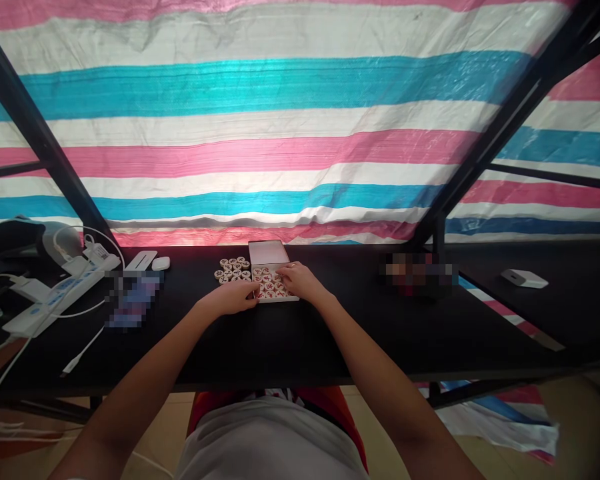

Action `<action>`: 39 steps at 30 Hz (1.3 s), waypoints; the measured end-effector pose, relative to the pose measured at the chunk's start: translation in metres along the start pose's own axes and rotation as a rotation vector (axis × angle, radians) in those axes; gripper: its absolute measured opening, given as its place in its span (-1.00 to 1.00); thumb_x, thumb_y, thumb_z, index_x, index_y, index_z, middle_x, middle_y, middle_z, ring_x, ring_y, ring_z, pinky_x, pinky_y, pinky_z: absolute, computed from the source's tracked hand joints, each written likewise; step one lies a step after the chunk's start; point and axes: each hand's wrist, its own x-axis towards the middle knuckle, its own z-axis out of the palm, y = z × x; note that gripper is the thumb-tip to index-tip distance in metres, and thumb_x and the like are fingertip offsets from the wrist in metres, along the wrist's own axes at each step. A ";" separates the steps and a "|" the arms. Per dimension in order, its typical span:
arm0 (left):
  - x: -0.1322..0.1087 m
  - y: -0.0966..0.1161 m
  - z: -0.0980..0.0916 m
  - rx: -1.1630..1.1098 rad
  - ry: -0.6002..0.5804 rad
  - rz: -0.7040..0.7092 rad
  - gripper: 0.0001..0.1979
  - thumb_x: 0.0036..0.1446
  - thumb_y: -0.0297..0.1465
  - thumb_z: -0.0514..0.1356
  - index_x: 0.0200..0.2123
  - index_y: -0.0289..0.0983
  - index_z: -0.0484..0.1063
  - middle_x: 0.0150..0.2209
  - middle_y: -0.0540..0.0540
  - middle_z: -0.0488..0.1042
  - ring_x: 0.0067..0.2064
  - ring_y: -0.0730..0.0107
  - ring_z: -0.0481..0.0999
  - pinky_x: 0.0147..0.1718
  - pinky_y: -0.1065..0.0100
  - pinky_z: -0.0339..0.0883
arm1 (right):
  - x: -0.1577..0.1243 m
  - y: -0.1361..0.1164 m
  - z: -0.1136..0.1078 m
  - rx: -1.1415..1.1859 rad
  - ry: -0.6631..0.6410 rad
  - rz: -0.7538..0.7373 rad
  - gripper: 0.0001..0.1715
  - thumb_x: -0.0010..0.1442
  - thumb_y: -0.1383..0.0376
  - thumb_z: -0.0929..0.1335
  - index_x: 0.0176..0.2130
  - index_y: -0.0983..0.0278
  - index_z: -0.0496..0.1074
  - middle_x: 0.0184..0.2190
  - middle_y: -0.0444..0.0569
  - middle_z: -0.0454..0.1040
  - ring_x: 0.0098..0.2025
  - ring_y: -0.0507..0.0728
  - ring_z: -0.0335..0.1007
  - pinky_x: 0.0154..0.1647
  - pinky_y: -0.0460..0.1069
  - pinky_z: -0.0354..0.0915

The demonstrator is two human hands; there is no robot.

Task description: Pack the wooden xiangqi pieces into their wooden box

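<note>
A small white box (pixel 283 299) with its lid (pixel 269 253) folded back lies on the black table, holding several round Chinese chess pieces with red characters (pixel 269 287). Left of it, a group of chess pieces with dark characters (pixel 234 267) sits on the table top. My left hand (pixel 234 297) is at the box's left edge, its fingers curled; what they pinch, if anything, is too small to make out. Over the box's right side is my right hand (pixel 300 281), fingertips bent together among the red pieces. Whether it grips one is hidden.
A white power strip (pixel 63 293) with cables stands at the left, near a blurred-out phone-like object (pixel 136 299) and a small white case (pixel 161 263). Another blurred-out object (pixel 417 272) lies right. A white adapter (pixel 525 279) sits farther right. Black metal posts (pixel 460 180) flank striped sheeting (pixel 260 153).
</note>
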 end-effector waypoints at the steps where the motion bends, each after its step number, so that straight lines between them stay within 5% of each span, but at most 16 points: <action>1: 0.000 0.000 0.000 0.002 0.001 0.002 -0.86 0.15 -0.30 0.04 -0.31 -0.22 0.32 -0.33 -0.04 0.44 -0.31 0.33 0.42 -0.41 0.40 0.16 | 0.000 0.001 0.000 0.006 -0.002 0.007 -0.59 0.20 0.37 0.21 -0.01 0.24 0.47 -0.05 0.03 0.47 0.02 0.17 0.28 0.07 -0.03 0.16; 11: 0.001 0.001 -0.001 0.006 -0.016 -0.014 -0.85 0.15 -0.30 0.04 -0.30 -0.23 0.33 -0.30 -0.06 0.45 -0.29 0.32 0.42 -0.39 0.39 0.18 | -0.006 0.000 -0.015 0.167 0.203 0.055 -0.61 0.21 0.27 0.25 0.02 0.28 0.40 -0.12 0.05 0.46 -0.09 0.14 0.32 -0.02 -0.02 0.18; 16: 0.000 0.000 -0.001 0.000 -0.008 -0.011 -0.86 0.15 -0.30 0.04 -0.30 -0.22 0.33 -0.31 -0.06 0.45 -0.29 0.31 0.42 -0.41 0.39 0.17 | -0.011 0.018 -0.027 0.222 0.294 0.215 -0.63 0.21 0.24 0.23 -0.05 0.31 0.43 -0.18 0.04 0.47 -0.14 0.12 0.36 -0.08 -0.03 0.22; 21: 0.000 -0.001 -0.001 -0.026 -0.006 0.017 -0.88 0.14 -0.31 0.04 -0.32 -0.21 0.32 -0.32 -0.03 0.45 -0.31 0.33 0.42 -0.42 0.40 0.15 | -0.017 0.044 -0.032 0.209 0.078 0.388 -0.61 0.14 0.25 0.28 -0.05 0.32 0.43 -0.19 0.04 0.49 -0.16 0.14 0.38 -0.11 -0.03 0.23; 28: 0.000 -0.002 0.000 -0.033 -0.002 0.027 -0.88 0.14 -0.30 0.04 -0.33 -0.21 0.30 -0.33 -0.02 0.44 -0.32 0.35 0.42 -0.44 0.41 0.14 | -0.026 0.064 -0.034 0.436 -0.275 0.376 -0.38 0.03 0.24 0.39 0.09 0.29 0.32 -0.17 0.00 0.51 -0.18 0.12 0.42 -0.21 -0.06 0.27; 39: 0.000 -0.001 0.000 -0.005 -0.010 0.004 -0.86 0.15 -0.29 0.04 -0.30 -0.21 0.32 -0.30 -0.04 0.45 -0.29 0.34 0.42 -0.41 0.41 0.16 | -0.026 0.068 -0.028 0.631 -0.252 0.386 -0.17 -0.12 0.18 0.51 0.11 0.34 0.29 -0.24 0.04 0.50 -0.30 0.10 0.43 -0.31 -0.07 0.30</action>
